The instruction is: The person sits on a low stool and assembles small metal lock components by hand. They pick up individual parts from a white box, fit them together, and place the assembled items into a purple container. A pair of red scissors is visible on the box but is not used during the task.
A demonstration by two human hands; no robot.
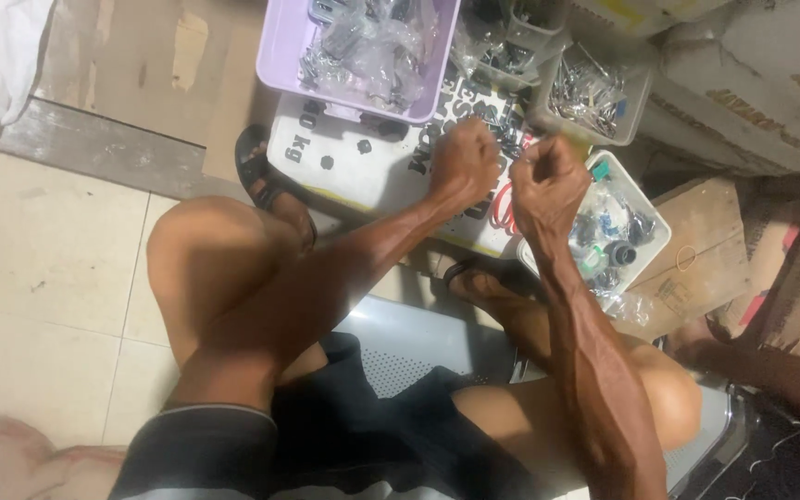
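My left hand (463,159) and my right hand (548,183) are held close together above a white printed sack (363,167) on the floor, both with fingers curled tight. Small dark metal parts (509,139) show right at the fingertips between the two hands. Most of what each hand pinches is hidden behind the knuckles. I am seated on a perforated metal seat (409,347) with my knees drawn up and my forearms reaching over them.
A lilac tray (280,65) holds plastic bags of metal parts. A clear tub (590,93) of metal pieces and a white tub (655,231) of mixed small parts stand at the right. Cardboard (706,245) lies beyond. Another person's limb (770,370) is at the right edge.
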